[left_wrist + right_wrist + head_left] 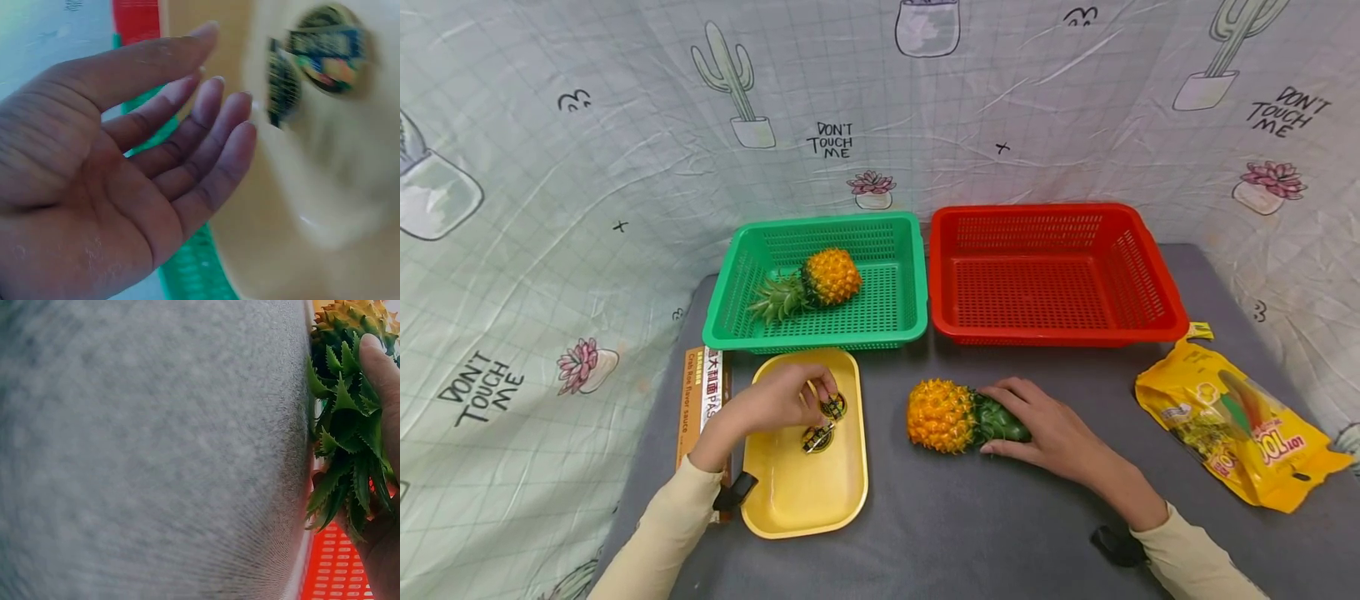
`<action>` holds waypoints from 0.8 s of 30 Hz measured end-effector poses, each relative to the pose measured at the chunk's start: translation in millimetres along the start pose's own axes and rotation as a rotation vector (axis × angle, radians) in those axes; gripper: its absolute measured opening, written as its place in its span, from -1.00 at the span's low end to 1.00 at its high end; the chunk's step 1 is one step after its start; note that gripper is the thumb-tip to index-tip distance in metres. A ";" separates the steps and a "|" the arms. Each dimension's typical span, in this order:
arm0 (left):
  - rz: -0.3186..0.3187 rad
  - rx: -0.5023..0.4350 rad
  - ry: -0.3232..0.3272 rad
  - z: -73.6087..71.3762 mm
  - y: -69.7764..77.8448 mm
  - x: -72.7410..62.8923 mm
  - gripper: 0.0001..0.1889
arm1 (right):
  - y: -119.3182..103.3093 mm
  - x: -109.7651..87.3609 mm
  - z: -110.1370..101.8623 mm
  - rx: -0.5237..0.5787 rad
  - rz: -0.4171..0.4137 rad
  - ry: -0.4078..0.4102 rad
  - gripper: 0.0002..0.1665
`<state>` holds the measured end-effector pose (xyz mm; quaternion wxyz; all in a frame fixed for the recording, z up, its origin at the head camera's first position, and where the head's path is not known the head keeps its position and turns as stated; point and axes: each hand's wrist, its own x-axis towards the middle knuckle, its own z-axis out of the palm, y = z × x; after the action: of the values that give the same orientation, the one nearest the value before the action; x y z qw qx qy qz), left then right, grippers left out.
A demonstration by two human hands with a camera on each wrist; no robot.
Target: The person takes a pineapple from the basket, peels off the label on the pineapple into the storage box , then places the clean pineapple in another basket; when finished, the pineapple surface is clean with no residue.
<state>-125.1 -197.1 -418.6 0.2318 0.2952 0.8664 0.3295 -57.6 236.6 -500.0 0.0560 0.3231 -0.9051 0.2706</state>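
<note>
In the head view my left hand (786,398) is over a pale yellow tray (805,504), its fingers close to two small round black-and-yellow labelled pieces (833,407). The left wrist view shows loosely bent fingers with nothing between them, and the round labels (328,47) lie beyond the fingertips. What kind of thing the round pieces are I cannot tell. My right hand (1048,429) grips a pineapple (942,417) by its green leaves, thumb and fingers on either side. The pineapple lies sideways on the grey table, its orange body toward the left. Its leaves (350,450) appear up close in the right wrist view.
A green basket (816,343) at the back left holds another pineapple (832,277). Beside it stands a red basket (1060,336). A yellow bag (1240,425) lies at the right. A pasta box (691,404) lies left of the tray, partly behind the left arm.
</note>
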 end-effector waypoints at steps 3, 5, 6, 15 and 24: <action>0.071 0.012 0.048 -1.2 11.8 1.9 -0.60 | 0.3 0.1 -0.1 0.001 0.002 0.002 -0.11; 0.104 0.018 0.074 -1.0 20.6 3.2 -0.56 | 0.4 0.1 0.0 -0.002 0.004 0.003 -0.11; 0.116 0.018 0.085 -0.7 25.2 3.6 -0.55 | 0.4 0.1 0.1 -0.003 0.004 0.003 -0.11; 0.170 0.072 0.100 9.5 56.6 11.1 -0.22 | -0.1 1.0 0.0 -0.008 -0.004 0.004 -0.11; 0.222 0.060 0.121 30.8 74.7 29.3 0.04 | 0.0 0.4 -0.2 -0.009 -0.006 0.003 -0.12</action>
<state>-101.0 -118.8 -392.6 0.1321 0.3756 0.8503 0.3443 -57.9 236.4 -499.7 0.0593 0.3251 -0.9053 0.2669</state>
